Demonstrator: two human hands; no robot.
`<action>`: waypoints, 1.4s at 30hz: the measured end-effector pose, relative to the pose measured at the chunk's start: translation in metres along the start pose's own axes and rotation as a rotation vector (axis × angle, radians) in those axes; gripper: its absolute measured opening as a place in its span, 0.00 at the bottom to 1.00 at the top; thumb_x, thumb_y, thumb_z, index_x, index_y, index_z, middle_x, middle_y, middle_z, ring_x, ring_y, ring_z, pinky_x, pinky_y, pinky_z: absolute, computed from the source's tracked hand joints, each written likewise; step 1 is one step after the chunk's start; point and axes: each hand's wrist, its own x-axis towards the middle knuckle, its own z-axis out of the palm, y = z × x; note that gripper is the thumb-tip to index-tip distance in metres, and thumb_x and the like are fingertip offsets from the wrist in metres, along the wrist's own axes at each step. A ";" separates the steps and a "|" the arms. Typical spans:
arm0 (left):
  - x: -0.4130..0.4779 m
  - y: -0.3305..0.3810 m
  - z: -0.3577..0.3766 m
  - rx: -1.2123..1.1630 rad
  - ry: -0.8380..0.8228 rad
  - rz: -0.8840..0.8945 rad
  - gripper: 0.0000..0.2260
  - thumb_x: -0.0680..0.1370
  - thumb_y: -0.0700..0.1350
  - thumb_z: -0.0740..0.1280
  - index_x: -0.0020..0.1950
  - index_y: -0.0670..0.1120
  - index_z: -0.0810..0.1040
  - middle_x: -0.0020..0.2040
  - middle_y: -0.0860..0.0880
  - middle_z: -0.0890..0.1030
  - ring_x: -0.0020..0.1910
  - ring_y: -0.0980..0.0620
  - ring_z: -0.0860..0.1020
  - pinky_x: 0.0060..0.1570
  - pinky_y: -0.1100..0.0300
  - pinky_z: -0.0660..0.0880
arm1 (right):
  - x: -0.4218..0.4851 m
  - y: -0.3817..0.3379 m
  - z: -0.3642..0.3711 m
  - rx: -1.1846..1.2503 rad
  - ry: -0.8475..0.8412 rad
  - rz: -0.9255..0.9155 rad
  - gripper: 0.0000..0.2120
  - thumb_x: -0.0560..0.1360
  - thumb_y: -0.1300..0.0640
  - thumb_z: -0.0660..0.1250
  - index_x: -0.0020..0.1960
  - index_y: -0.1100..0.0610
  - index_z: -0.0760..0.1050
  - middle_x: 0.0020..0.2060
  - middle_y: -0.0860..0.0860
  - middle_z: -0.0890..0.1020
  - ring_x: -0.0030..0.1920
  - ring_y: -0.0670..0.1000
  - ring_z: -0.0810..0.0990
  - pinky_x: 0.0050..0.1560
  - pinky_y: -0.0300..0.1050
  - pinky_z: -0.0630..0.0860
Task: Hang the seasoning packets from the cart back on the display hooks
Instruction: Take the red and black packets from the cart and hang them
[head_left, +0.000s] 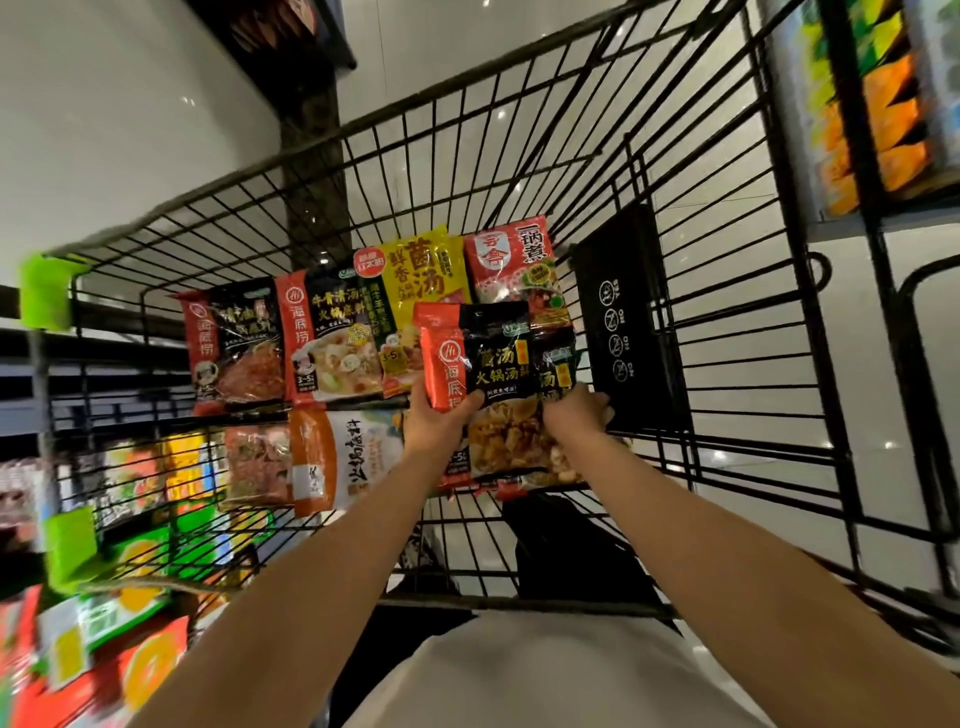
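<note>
**Black packet lifted from the cart**

Head view: left hand (436, 415) pinches the black packet (488, 374) above the cart (727, 291). Right hand (576, 410) grasps a second packet (558, 364) behind it, likely gathering both for the hooks, which are out of sight.

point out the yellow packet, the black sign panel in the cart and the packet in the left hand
yellow packet (423, 270), head view, on its large red lettering
black sign panel (621, 317), head view, on its printed face
black and orange packet (491, 345), head view, on its black upper front, held by the left hand (434, 418)
</note>
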 end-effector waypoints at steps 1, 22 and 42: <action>-0.001 0.000 0.000 0.004 0.004 0.007 0.36 0.74 0.55 0.78 0.76 0.53 0.65 0.56 0.52 0.80 0.51 0.53 0.80 0.53 0.51 0.80 | -0.002 0.001 0.000 -0.010 0.009 -0.013 0.26 0.82 0.55 0.63 0.78 0.59 0.60 0.75 0.61 0.61 0.73 0.63 0.62 0.70 0.55 0.67; -0.066 0.016 -0.094 -0.142 0.341 0.097 0.32 0.74 0.54 0.77 0.73 0.52 0.67 0.52 0.53 0.79 0.53 0.46 0.79 0.57 0.50 0.76 | -0.126 -0.040 -0.057 0.456 0.111 -0.628 0.13 0.85 0.56 0.60 0.68 0.48 0.65 0.48 0.53 0.77 0.31 0.47 0.72 0.30 0.40 0.69; -0.202 -0.098 -0.302 -0.684 0.515 0.355 0.33 0.68 0.74 0.63 0.58 0.49 0.78 0.51 0.43 0.83 0.48 0.45 0.81 0.60 0.40 0.78 | -0.377 -0.076 0.127 0.329 -0.556 -0.834 0.33 0.55 0.41 0.86 0.57 0.38 0.78 0.51 0.48 0.87 0.50 0.54 0.84 0.56 0.55 0.80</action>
